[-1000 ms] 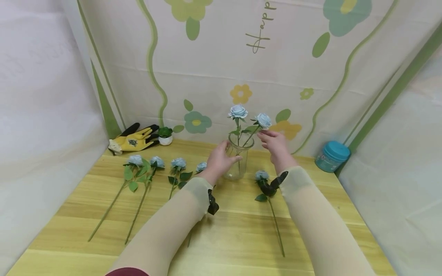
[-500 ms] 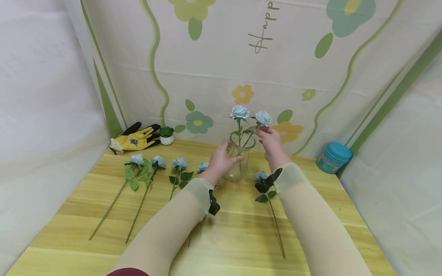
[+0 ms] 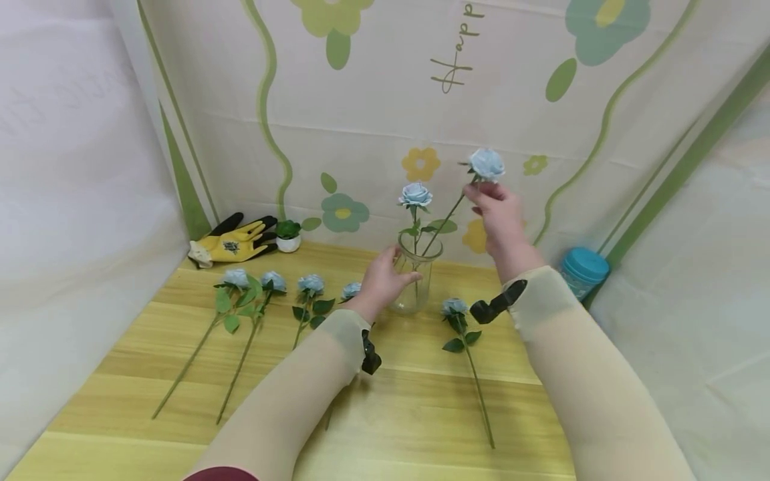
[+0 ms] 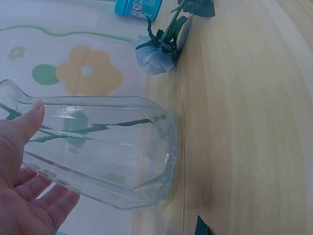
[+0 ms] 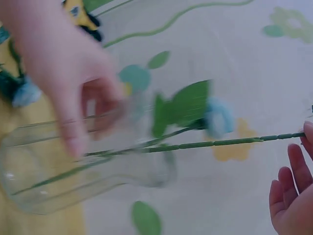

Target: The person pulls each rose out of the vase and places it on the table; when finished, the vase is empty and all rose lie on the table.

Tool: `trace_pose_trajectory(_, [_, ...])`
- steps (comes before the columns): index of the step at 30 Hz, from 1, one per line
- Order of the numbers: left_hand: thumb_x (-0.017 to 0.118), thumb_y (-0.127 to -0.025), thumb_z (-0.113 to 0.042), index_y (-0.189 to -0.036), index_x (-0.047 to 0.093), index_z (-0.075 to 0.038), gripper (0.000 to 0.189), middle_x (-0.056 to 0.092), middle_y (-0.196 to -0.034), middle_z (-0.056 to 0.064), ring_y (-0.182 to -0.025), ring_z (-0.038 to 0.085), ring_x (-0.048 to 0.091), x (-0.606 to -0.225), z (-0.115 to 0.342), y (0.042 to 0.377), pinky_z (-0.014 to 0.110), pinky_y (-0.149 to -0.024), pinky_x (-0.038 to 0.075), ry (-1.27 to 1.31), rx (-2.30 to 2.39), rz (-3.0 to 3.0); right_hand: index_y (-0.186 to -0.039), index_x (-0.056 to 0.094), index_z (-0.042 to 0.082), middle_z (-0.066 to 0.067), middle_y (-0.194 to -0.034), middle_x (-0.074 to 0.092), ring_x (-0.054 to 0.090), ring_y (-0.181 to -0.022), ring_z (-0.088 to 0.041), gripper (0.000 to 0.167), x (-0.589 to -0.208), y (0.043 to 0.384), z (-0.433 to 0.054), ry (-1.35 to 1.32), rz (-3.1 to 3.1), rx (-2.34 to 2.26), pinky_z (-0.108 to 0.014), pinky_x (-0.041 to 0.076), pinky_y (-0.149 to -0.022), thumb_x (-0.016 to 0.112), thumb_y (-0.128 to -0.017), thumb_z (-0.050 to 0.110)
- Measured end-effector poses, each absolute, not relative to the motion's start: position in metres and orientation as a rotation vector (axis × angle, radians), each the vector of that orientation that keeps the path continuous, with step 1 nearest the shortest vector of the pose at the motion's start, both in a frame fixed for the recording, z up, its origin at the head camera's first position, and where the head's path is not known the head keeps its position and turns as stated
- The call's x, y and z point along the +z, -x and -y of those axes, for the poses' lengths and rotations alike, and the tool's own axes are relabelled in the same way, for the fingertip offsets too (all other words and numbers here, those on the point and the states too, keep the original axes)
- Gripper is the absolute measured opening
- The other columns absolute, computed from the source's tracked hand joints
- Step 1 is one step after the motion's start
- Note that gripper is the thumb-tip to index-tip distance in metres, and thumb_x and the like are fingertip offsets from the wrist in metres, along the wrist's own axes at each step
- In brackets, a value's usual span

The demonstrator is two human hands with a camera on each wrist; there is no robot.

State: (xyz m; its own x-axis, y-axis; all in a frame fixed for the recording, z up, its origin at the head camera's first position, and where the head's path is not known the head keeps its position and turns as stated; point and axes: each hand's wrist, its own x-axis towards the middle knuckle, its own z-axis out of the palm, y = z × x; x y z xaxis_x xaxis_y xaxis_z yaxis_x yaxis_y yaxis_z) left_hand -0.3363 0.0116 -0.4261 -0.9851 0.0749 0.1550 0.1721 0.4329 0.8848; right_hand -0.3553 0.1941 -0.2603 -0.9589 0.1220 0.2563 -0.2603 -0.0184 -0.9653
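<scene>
My left hand (image 3: 385, 277) grips the side of a clear glass vase (image 3: 423, 287), its thumb and fingers spread round the glass in the left wrist view. A light blue artificial rose (image 3: 415, 194) stands in the vase, its green stem running down inside. To the right, my right hand (image 3: 502, 214) pinches a second blue rose (image 3: 487, 164) just under its bloom. That rose slants up to the right, higher than the first, with its lower stem (image 5: 195, 145) still inside the vase mouth.
Several blue roses (image 3: 311, 284) lie on the wooden table (image 3: 421, 407) to the left, one partly under my left arm. Another rose (image 3: 455, 307) lies right of the vase. Yellow-black gloves (image 3: 234, 245), a small potted plant (image 3: 288, 236) and a teal-lidded tub (image 3: 583, 268) sit near the back.
My right hand has moved up and to the right, drawing the second rose higher out of the vase. The left hand and the vase have stayed in place.
</scene>
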Motion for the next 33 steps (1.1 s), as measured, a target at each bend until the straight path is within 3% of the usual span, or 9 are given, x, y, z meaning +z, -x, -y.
trace_pose_trajectory(10, [0.078,-0.086,-0.04,-0.148,0.04,-0.01,0.079,0.044,-0.149,0.006,-0.135,0.028,0.042,-0.425,-0.012,0.335,0.045,-0.106,0.04,0.199,-1.618,2.584,-0.085,0.07,-0.003,-0.01,-0.079,0.072,0.067,-0.072,-0.019,0.008,-0.19,0.328,-0.222,-0.374,1.561,2.25,-0.026,0.052,-0.065,0.077,-0.082,-0.006])
trace_pose_trajectory(18, [0.078,-0.085,-0.041,-0.147,0.042,-0.013,0.076,0.045,-0.149,0.005,-0.135,0.028,0.042,-0.424,-0.011,0.335,0.046,-0.106,0.04,0.204,-1.614,2.588,-0.097,0.067,-0.011,-0.018,-0.086,0.07,0.067,-0.075,-0.025,0.017,-0.174,0.295,-0.26,-0.362,1.366,2.359,-0.03,0.054,-0.064,0.075,-0.082,-0.009])
trace_pose_trajectory(22, [0.078,-0.086,-0.038,-0.147,0.041,-0.013,0.076,0.044,-0.149,0.006,-0.134,0.029,0.042,-0.423,-0.011,0.336,0.046,-0.106,0.039,0.212,-1.621,2.586,-0.1,0.069,-0.01,-0.015,-0.093,0.071,0.067,-0.08,-0.023,0.019,-0.194,0.285,-0.277,-0.311,1.577,2.261,-0.028,0.056,-0.067,0.077,-0.083,-0.005])
trace_pose_trajectory(26, [0.078,-0.086,-0.038,-0.147,0.041,-0.013,0.075,0.045,-0.148,0.006,-0.134,0.029,0.043,-0.422,-0.011,0.336,0.046,-0.106,0.04,0.217,-1.61,2.591,-0.105,0.072,-0.002,-0.004,-0.093,0.073,0.064,-0.084,-0.016,0.021,-0.24,0.28,-0.291,-0.219,2.042,1.948,-0.022,0.053,-0.07,0.076,-0.088,0.01])
trace_pose_trajectory(30, [0.078,-0.086,-0.039,-0.146,0.042,-0.013,0.075,0.045,-0.148,0.006,-0.133,0.029,0.044,-0.423,-0.012,0.336,0.046,-0.105,0.041,0.218,-1.598,2.601,-0.119,0.066,-0.001,0.007,-0.094,0.071,0.059,-0.088,-0.014,0.038,-0.293,0.279,-0.303,-0.093,2.51,1.631,-0.024,0.049,-0.07,0.07,-0.094,0.027])
trace_pose_trajectory(33, [0.078,-0.085,-0.041,-0.146,0.042,-0.013,0.076,0.046,-0.147,0.006,-0.132,0.029,0.045,-0.424,-0.012,0.337,0.045,-0.104,0.042,0.214,-1.587,2.606,-0.13,0.059,-0.004,0.001,-0.105,0.069,0.057,-0.097,-0.021,0.05,-0.329,0.279,-0.315,-0.017,2.752,1.478,-0.028,0.049,-0.076,0.063,-0.098,0.035])
